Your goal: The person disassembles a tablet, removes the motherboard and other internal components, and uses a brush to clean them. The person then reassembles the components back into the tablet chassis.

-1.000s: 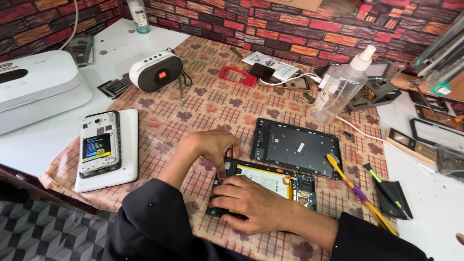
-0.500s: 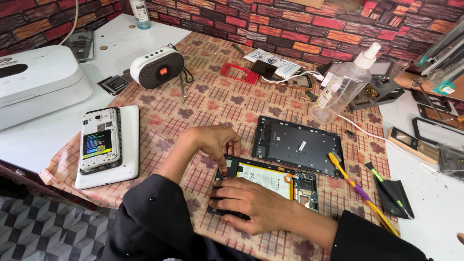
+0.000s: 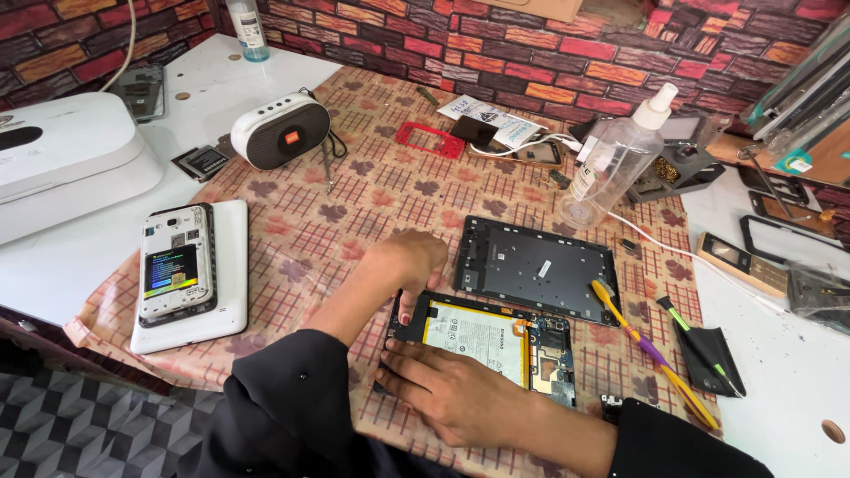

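Observation:
An opened tablet (image 3: 482,341) with a white battery and a bare circuit board (image 3: 553,347) lies on the patterned cloth (image 3: 372,204) in front of me. My left hand (image 3: 409,265) curls over its top-left corner, fingertips pressing at the edge. My right hand (image 3: 443,394) lies across the tablet's lower-left edge, fingers pointing left and gripping it. A dark back frame (image 3: 536,265) rests just beyond the tablet, to the right of my left hand.
On the left, an opened white phone (image 3: 175,265) lies on a white slab. A small white speaker (image 3: 279,131) and a red frame (image 3: 429,140) sit farther back. A spray bottle (image 3: 615,164), a yellow-purple tool (image 3: 651,354) and a green tool (image 3: 699,345) are at right.
My left hand has shifted slightly right onto the tablet's top corner. My right hand has slid a little lower along its left edge. The view has tilted slightly.

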The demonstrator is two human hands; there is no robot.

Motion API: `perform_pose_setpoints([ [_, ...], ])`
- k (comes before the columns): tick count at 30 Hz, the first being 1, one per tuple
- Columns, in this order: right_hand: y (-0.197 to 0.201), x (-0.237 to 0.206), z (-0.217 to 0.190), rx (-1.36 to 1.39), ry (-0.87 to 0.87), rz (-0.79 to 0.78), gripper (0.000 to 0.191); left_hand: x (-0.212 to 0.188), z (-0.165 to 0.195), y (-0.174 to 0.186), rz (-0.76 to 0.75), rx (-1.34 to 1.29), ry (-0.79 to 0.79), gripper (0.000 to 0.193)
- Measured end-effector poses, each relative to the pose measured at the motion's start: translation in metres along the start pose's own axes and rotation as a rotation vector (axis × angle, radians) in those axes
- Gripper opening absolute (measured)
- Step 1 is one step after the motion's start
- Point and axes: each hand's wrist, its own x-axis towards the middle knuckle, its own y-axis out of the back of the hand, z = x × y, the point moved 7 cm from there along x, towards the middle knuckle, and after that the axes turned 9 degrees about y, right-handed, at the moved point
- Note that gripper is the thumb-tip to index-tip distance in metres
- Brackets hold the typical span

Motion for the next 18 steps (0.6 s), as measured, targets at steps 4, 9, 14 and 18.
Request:
perform_pose_setpoints([
  [4, -0.007, -0.005, -0.002, -0.043, -0.009, -0.002, 0.064, 0.006, -0.023, -0.015, -0.161, -0.174, 0.155, 0.054],
  [9, -0.002, -0.009, -0.007, -0.071, -0.078, 0.014, 0.068, -0.003, -0.027, -0.008, -0.101, -0.203, -0.014, 0.058],
  [14, -0.001, -0.008, -0.01, -0.025, -0.104, -0.013, 0.065, -0.019, -0.032, -0.004, -0.086, -0.251, -0.102, 0.057],
  [18, -0.006, -0.013, -0.013, 0.014, -0.089, -0.076, 0.07, -0.022, -0.029, -0.003, -0.066, -0.211, -0.088, 0.059],
])
